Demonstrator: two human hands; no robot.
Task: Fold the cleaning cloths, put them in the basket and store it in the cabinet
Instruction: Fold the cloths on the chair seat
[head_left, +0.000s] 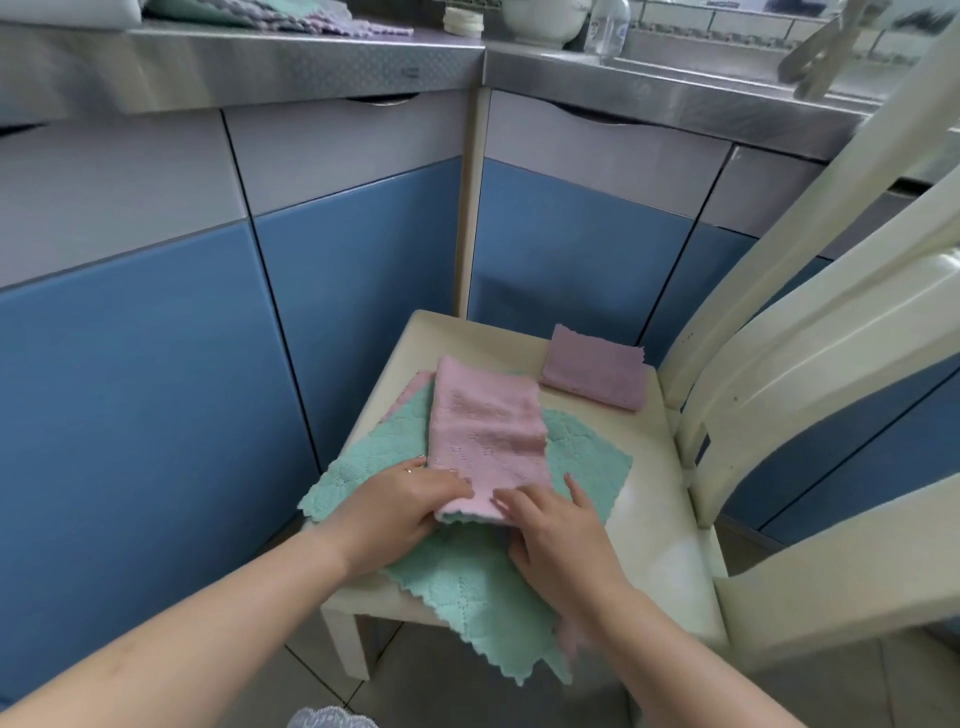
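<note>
Head view: both hands' fingers pinch the long folded waffle-textured pink cloth.

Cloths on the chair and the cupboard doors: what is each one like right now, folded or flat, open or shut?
Pink cloth: folded into a long strip, both hands on its near end.
Purple cloth: folded, lying alone at the back of the chair seat.
Green cloths: spread flat, unfolded, hanging over the seat's front.
Cupboard doors: shut.
Left hand: holding the pink cloth.
Right hand: holding the pink cloth.
</note>
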